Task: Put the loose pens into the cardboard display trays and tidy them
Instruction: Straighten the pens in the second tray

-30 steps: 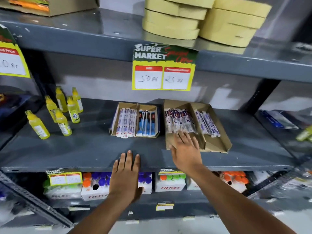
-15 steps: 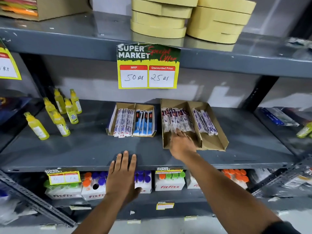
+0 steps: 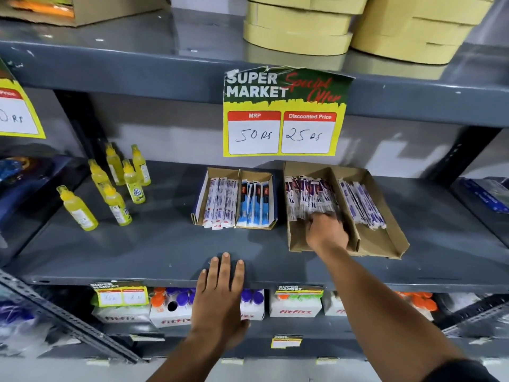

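Cardboard tray (image 3: 296,241) on the shelf (image 3: 137,252) now reached deeper by right hand (image 3: 326,232), curled grip bunching wrapped pens (image 3: 308,197) there; left hand (image 3: 220,299) flat and open on shelf edge, so tidying nearly done.

The shelf (image 3: 137,244) is grey painted metal, smooth with a dull sheen and a few scuffs. The right tray (image 3: 385,244) and the left tray (image 3: 203,194) are raw brown cardboard, matt and slightly rough at the cut edges. The pens (image 3: 308,197) in them lie in glossy printed plastic wrappers. The bottles (image 3: 78,210) at far left are clear yellow plastic, shiny. The price sign (image 3: 283,111) is printed paper, torn along the top. On the upper shelf, the round boxes (image 3: 297,26) look like matt yellowish card.
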{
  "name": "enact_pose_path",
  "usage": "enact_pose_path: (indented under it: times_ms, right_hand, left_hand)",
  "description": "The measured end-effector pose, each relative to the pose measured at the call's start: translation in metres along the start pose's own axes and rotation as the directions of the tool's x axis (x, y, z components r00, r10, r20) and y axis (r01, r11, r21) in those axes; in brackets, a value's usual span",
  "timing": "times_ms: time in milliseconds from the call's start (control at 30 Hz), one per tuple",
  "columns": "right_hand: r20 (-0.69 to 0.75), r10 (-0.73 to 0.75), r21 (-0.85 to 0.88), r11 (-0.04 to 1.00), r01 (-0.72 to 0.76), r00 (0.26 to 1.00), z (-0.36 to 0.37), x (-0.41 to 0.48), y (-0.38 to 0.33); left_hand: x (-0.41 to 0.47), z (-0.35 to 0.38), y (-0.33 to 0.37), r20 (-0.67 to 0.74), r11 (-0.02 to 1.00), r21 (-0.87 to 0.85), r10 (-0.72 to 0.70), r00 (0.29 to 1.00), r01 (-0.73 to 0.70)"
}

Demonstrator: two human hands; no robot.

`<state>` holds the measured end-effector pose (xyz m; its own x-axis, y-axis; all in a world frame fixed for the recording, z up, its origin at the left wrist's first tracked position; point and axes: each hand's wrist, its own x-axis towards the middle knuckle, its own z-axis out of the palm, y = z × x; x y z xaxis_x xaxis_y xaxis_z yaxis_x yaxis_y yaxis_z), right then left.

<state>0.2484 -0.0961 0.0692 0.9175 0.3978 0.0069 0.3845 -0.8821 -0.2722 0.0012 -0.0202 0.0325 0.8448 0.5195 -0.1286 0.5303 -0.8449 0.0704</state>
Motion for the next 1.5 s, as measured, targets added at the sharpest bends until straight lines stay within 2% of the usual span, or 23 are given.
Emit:
enact_pose_path:
  times_ms: [100, 233, 567, 667, 733, 800, 833, 900, 967, 1067, 1233, 1300, 1367, 1433, 1500]
  right_hand:
    - [-0.053, -0.069, -0.072, 0.995, 0.065, 0.996, 0.001, 0.005, 0.006]
    - [-0.025, -0.184, -0.214, 0.961, 0.174, 0.983, -0.002, 0.013, 0.004]
    - [0.039, -0.079, -0.291, 0.953, 0.087, 0.996, -0.007, 0.026, -0.004]
    - [0.051, -0.104, -0.215, 0.970, 0.113, 0.993, -0.008, 0.029, -0.004]
    - [-0.020, -0.115, -0.084, 0.990, 0.113, 0.993, -0.005, 0.027, 0.000]
    - [-0.048, -0.041, 0.035, 0.998, 0.043, 0.998, 0.002, 0.023, 0.004]
    - [-0.014, 0.014, 0.063, 0.998, -0.013, 1.000, 0.006, 0.022, 0.006]
    - [0.079, 0.095, 0.068, 0.993, -0.101, 0.992, 0.013, 0.024, 0.007]
    - [0.122, 0.080, 0.059, 0.994, -0.088, 0.989, 0.016, 0.026, 0.006]
    - [0.069, 0.015, 0.073, 0.997, -0.020, 0.998, 0.017, 0.029, 0.003]
    - [0.104, 0.051, 0.084, 0.995, -0.060, 0.993, 0.022, 0.031, 0.006]
    - [-0.001, -0.022, 0.067, 0.997, 0.022, 1.000, 0.024, 0.026, 0.002]
    - [-0.082, -0.175, -0.001, 0.984, 0.176, 0.981, 0.025, 0.021, -0.006]
    - [-0.082, -0.255, -0.030, 0.967, 0.254, 0.963, 0.027, 0.021, -0.013]
    - [-0.027, -0.243, -0.017, 0.970, 0.243, 0.970, 0.027, 0.025, -0.014]
  left_hand:
    - [0.000, 0.001, 0.000, -0.006, 1.000, -0.005, 0.001, 1.000, -0.001]
    - [0.000, 0.000, 0.001, -0.033, 1.000, -0.003, -0.001, 0.999, 0.001]
    - [0.000, -0.003, 0.000, -0.033, 0.999, -0.048, 0.003, 0.999, -0.004]
    - [0.002, -0.003, -0.001, -0.033, 1.000, -0.029, 0.009, 0.999, -0.010]
    - [0.002, -0.003, -0.001, -0.013, 1.000, -0.021, 0.016, 1.000, -0.016]
    - [0.004, -0.003, -0.002, 0.064, 1.000, -0.004, 0.020, 0.998, -0.020]
    - [0.005, 0.002, -0.004, 0.045, 0.999, -0.028, 0.029, 0.999, -0.027]
    - [0.007, 0.009, -0.006, 0.009, 0.999, -0.030, 0.037, 0.999, -0.037]
    - [0.007, 0.009, -0.006, 0.015, 0.999, -0.034, 0.037, 0.999, -0.037]
    - [0.006, 0.009, -0.006, 0.027, 0.999, -0.032, 0.038, 0.999, -0.038]
    - [0.006, 0.011, -0.006, 0.018, 0.999, -0.028, 0.043, 0.999, -0.043]
    - [0.006, 0.012, -0.007, 0.029, 0.999, -0.016, 0.047, 0.998, -0.046]
    - [0.006, 0.011, -0.007, 0.027, 0.999, -0.022, 0.040, 0.999, -0.039]
    - [0.006, 0.011, -0.007, 0.019, 0.999, -0.029, 0.037, 0.999, -0.037]
    - [0.007, 0.011, -0.006, 0.015, 0.998, -0.041, 0.043, 0.999, -0.043]
